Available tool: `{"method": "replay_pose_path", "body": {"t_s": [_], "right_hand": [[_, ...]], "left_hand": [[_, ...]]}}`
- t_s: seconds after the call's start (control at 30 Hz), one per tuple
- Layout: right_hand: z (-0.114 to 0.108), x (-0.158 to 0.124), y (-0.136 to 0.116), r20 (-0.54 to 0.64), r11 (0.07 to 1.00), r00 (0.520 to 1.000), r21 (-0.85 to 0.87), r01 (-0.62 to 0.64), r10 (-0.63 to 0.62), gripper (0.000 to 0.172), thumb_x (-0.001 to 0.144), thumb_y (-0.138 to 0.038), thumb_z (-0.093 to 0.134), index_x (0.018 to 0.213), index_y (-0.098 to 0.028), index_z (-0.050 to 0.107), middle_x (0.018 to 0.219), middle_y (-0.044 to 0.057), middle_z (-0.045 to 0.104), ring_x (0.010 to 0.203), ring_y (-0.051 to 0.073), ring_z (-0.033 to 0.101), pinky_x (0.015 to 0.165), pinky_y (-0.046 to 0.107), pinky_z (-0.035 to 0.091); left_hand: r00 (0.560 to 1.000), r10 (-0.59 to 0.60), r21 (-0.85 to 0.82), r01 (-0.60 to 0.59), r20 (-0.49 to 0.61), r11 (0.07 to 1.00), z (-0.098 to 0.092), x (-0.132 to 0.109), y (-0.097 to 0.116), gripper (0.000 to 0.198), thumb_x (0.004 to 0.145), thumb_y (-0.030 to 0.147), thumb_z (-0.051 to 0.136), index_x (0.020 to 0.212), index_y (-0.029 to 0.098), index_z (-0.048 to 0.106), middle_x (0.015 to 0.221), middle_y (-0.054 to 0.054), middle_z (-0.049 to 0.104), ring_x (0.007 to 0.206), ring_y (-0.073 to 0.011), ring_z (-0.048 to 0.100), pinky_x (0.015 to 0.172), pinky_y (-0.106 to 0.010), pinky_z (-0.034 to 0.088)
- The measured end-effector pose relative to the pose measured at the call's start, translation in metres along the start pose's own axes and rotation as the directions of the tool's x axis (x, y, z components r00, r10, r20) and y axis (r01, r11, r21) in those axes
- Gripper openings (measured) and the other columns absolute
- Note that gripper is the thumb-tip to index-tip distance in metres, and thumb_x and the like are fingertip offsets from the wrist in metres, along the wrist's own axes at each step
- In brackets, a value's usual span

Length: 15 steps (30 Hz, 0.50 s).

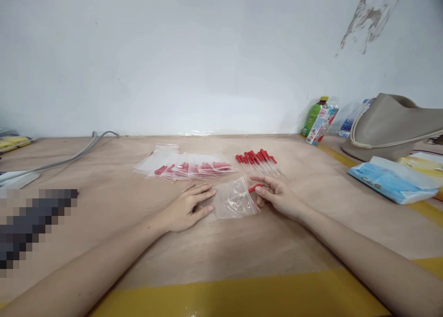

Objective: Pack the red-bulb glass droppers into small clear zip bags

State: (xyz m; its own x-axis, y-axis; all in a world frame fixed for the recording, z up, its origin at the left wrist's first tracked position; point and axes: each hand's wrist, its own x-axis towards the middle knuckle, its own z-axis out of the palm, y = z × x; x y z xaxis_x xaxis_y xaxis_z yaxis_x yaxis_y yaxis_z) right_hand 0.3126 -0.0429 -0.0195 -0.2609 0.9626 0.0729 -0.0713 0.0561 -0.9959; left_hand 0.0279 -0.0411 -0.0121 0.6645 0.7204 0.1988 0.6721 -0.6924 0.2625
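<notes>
Left hand (pixel 192 207) spreads at bag (pixel 235 204) edge, right hand (pixel 277 198) pinches dropper (pixel 255 188), room between arms (pixel 114 257).

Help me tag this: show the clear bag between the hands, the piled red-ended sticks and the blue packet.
Clear bag (pixel 235 204), head view: upper face.
Red-ended sticks (pixel 256 159), head view: a red end.
Blue packet (pixel 391 181), head view: top face.

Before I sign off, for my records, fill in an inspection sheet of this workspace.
Surface: brown tabletop, yellow tape strips near and right.
Job's things: clear bag between the hands; bags with red contents and loose red-ended sticks beyond.
Clutter: blue packet, green bottle, taupe object, right.
Left hand: resting at the clear bag's left edge.
Right hand: pinching one stick at the bag's right edge.
Cables: grey cable, left.
Surroundings: white wall, damaged patch upper right.
</notes>
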Motion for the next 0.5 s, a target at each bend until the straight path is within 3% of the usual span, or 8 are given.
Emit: {"method": "replay_pose_path", "body": {"t_s": [0.1, 0.2, 0.3, 0.4, 0.5], "right_hand": [[-0.0021, -0.0021, -0.0024, 0.042, 0.993, 0.998, -0.103, 0.049, -0.045, 0.038, 0.071, -0.036, 0.065, 0.102, -0.021, 0.049, 0.094, 0.001, 0.065, 0.034, 0.000, 0.039, 0.033, 0.017, 0.034], [-0.0035, -0.0019, -0.0022, 0.095, 0.982, 0.991, -0.156, 0.103, -0.089, 0.027, 0.075, -0.038, 0.061, 0.092, -0.020, 0.051, 0.097, 0.003, 0.064, 0.036, 0.000, 0.042, 0.033, 0.017, 0.033], [-0.0031, -0.0004, -0.0006, 0.135, 0.968, 0.988, -0.225, 0.108, -0.079, 0.024, 0.076, -0.039, 0.059, 0.090, -0.020, 0.054, 0.081, 0.000, 0.064, 0.039, 0.004, 0.047, 0.035, 0.017, 0.034], [-0.0034, 0.0019, 0.0002, 0.102, 0.915, 0.989, -0.379, 0.137, -0.106, 0.020, 0.074, -0.036, 0.062, 0.085, -0.019, 0.061, 0.060, -0.004, 0.058, 0.040, 0.005, 0.043, 0.038, 0.018, 0.033], [-0.0046, 0.0042, -0.0009, 0.077, 0.854, 0.983, -0.487, 0.182, -0.165, 0.015, 0.070, -0.032, 0.066, 0.077, -0.020, 0.068, 0.060, -0.002, 0.059, 0.049, 0.008, 0.045, 0.045, 0.020, 0.035]], "left_hand": [[1.000, -0.016, 0.011, 0.016, 0.016, 1.000, 0.0003, 0.0002, -0.0003, 0.048, 0.089, 0.044, 0.043, 0.133, 0.025, 0.040, 0.139, -0.007, 0.038, 0.130, -0.0244, 0.031, 0.108, -0.049, 0.021], [0.999, 0.018, -0.023, -0.019, -0.035, 1.000, -0.0016, 0.0001, 0.0029, 0.047, 0.089, 0.040, 0.045, 0.133, 0.024, 0.041, 0.142, -0.007, 0.032, 0.131, -0.0257, 0.029, 0.107, -0.048, 0.025], [0.986, 0.132, -0.104, -0.142, -0.099, 0.984, -0.0039, 0.0004, 0.0070, 0.041, 0.091, 0.029, 0.040, 0.132, 0.025, 0.043, 0.142, -0.004, 0.034, 0.131, -0.0232, 0.030, 0.106, -0.044, 0.029], [0.983, 0.184, -0.174, -0.186, -0.029, 0.967, -0.0040, 0.0020, 0.0085, 0.036, 0.092, 0.027, 0.039, 0.128, 0.027, 0.048, 0.133, -0.003, 0.046, 0.124, -0.0206, 0.041, 0.105, -0.041, 0.033], [0.984, 0.179, -0.189, -0.173, 0.011, 0.967, -0.0021, 0.0038, 0.0079, 0.037, 0.090, 0.034, 0.046, 0.126, 0.028, 0.049, 0.130, -0.003, 0.049, 0.121, -0.0215, 0.045, 0.103, -0.042, 0.035]]}}
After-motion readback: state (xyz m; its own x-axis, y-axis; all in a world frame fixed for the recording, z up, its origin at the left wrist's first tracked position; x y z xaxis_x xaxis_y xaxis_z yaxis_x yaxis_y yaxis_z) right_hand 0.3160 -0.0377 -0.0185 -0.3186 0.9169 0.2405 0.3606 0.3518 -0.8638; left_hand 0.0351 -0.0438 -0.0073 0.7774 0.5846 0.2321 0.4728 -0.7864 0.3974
